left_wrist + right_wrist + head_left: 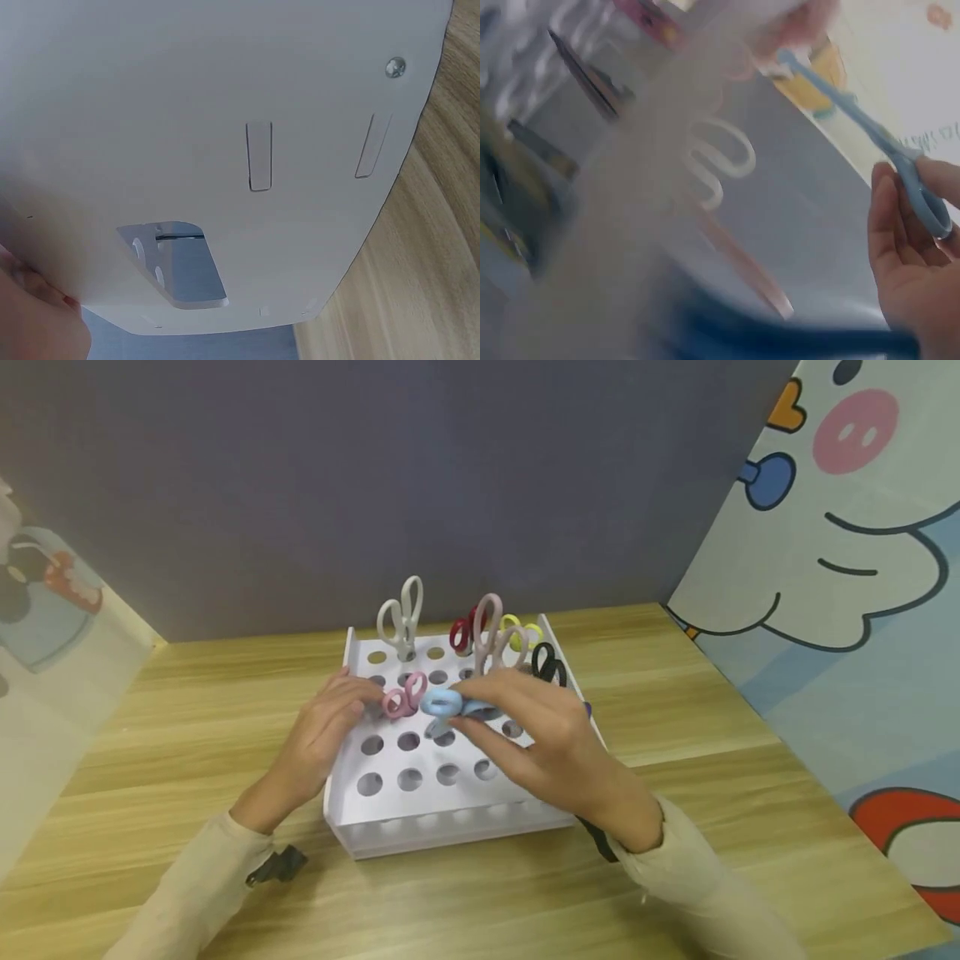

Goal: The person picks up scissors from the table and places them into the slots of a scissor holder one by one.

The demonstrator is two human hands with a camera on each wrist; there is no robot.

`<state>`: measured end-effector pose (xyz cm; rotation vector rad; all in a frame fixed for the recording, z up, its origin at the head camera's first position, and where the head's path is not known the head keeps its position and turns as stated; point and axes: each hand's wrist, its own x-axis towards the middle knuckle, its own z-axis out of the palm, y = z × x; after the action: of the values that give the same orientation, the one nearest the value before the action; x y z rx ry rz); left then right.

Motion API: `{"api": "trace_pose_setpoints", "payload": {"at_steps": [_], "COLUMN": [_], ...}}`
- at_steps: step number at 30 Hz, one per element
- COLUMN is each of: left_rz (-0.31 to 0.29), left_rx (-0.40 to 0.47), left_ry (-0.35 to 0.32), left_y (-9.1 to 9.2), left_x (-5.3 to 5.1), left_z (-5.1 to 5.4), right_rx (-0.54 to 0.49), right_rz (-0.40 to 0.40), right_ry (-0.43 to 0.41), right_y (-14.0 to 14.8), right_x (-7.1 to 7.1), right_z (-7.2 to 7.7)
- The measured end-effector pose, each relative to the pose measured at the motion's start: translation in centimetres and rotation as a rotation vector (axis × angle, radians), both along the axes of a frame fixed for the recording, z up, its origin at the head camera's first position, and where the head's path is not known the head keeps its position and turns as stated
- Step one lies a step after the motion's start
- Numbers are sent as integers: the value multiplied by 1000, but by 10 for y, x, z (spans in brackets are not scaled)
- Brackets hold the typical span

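Light-blue scissors (441,702) are pinched by their handles between the thumb and fingers of my right hand (558,735), above the white rack (390,806). In the right wrist view the slim light-blue scissors (855,116) extend away from the fingers. My left hand (322,735) touches the rack's left side, its fingers reaching over the top edge beside pink scissors (405,696), which stand in a hole. In the left wrist view only part of the left hand (37,315) shows, against the white side panel (315,187) with its cutout.
White scissors (401,618), red scissors (468,631), pale pink scissors (495,639), yellow scissors (521,631) and black scissors (549,664) stand towards the rack's back and right. Several front holes show bare. A grey panel (420,485) rises behind the wooden table (465,902).
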<state>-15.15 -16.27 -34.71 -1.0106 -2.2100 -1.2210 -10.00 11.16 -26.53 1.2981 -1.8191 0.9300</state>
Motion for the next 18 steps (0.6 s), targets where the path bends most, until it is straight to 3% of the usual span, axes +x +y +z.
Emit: {"api": "trace_pose_setpoints", "payload": {"at_steps": [8, 14, 18], "left_rz": [-8, -10, -7], "left_rx": [-21, -6, 9], "left_ry": [-5, -2, 6], "left_y": [-1, 0, 0], "left_x": [-1, -1, 0], "left_z": [0, 0, 1], "right_rx": [51, 72, 140], "right_rz": [17, 52, 71], "right_ry": [-75, -75, -90], "right_y": [-12, -16, -24], "right_x": [-9, -3, 0], "right_z": [-20, -22, -29]}}
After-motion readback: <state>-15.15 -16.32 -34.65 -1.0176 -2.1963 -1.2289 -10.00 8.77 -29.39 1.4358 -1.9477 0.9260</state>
